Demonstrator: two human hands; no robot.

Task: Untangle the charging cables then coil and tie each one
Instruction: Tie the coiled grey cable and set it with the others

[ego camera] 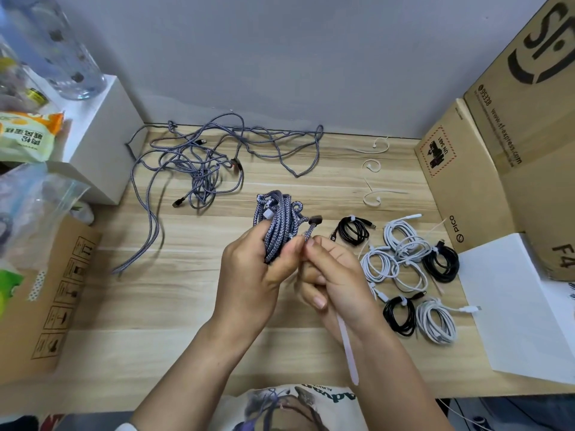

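- We hold a coiled grey braided cable (275,225) above the wooden table (186,306), near mid-frame. Our left hand (252,275) has its fingers curled round the lower part of the bundle.
- Our right hand (333,275) is closed too: thumb and forefinger pinch near the cable's free end, just below its dark plug (315,219). A pale tie strap (347,346) hangs down from this fist along the wrist.
- Step in hand, as we judge it: the coil is formed and waits for its tie.
- Handling: the braid looks soft and light but springy; loops will likely fan out if the left grip loosens. Best to keep hold at the waist of the coil, where all strands cross, and wrap the strap there.
- The plug end is the stiff part, so pinching just behind it gives control; pulling on the plug itself could strain the joint.
- Remaining: a grey tangle of cables (199,163) lies at the far left of the table, well apart from our hands.
- Done: black and white tied coils (413,272) sit to the right, and three spare ties (371,169) lie beyond them.
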